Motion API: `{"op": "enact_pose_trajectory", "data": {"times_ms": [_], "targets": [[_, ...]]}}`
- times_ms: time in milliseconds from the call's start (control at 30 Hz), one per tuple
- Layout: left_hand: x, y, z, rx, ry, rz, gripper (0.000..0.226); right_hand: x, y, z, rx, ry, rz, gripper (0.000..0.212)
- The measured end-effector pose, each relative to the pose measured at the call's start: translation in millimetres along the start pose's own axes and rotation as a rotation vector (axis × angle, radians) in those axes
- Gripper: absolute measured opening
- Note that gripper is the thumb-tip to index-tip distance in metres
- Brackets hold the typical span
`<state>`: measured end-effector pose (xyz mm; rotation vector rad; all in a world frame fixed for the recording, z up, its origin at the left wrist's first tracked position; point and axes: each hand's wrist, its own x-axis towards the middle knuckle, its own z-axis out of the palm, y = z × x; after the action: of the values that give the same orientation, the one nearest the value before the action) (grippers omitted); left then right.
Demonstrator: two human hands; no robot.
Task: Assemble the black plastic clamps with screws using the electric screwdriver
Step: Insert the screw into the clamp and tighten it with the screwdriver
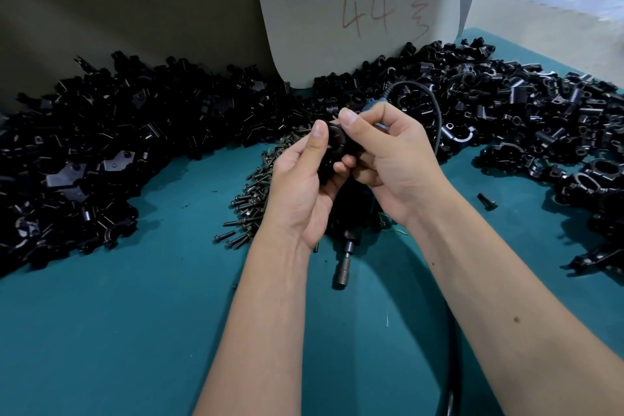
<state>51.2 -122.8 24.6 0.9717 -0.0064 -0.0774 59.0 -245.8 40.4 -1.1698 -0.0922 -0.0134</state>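
- Two bare forearms come up from the bottom edge, no sleeves on either one as far as you can see
- left hand (297, 186): no glove, no ring, no watch or band at the wrist
- right hand (395, 162): same deal, bare, nothing round the wrist either
- nails are short and plain, easiest to see on the left thumb and on the right fingertip up top
- one small dark mole on the right forearm, well back from the wrist toward the elbow
- faint tendon lines just behind the left wrist
- creases across the right knuckles
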Motion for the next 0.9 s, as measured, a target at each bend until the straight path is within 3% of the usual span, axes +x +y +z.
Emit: {"op": "enact_pose_trajectory", "data": {"times_ms": [133,267,367,500,567,633,767,900], "targets": [[0.7,0.8,-1.7,-0.006,0.012,-0.004,0.031,0.3,-5.0,-2.9,0.024,-0.053,-0.001,0.016],[-0.1,-0.6,0.4,0.007,0.005,0.004,0.039,1.2,-4.7,1.4,-0.079,0.061,-0.015,0.031],[0.1,-0.9,1.4,-0.004,0.037,0.002,0.031,2.3,-6.3,1.1,-0.264,0.128,0.038,0.038],[0.4,1.1,0.2,-0.009,0.122,0.011,0.024,11.4,-18.6,-6.1,-0.318,0.158,0.022,0.011],[0.2,2.6,0.0,-0.028,0.146,0.009,0.024,12.8,-24.9,-9.7,-0.392,0.136,-0.005,0.035],[-0.1,3.5,0.4,-0.052,0.153,0.0,0.026,11.4,-27.8,-13.3,-0.362,0.09,-0.054,0.043],[-1.6,3.7,0.1,-0.071,0.109,-0.011,0.028,10.7,-24.7,-20.2,-0.152,0.111,-0.088,0.028],[-2.2,5.2,-0.8,-0.099,0.058,0.006,0.042,11.1,-22.8,-26.7,-0.115,0.132,-0.076,0.024]]}}
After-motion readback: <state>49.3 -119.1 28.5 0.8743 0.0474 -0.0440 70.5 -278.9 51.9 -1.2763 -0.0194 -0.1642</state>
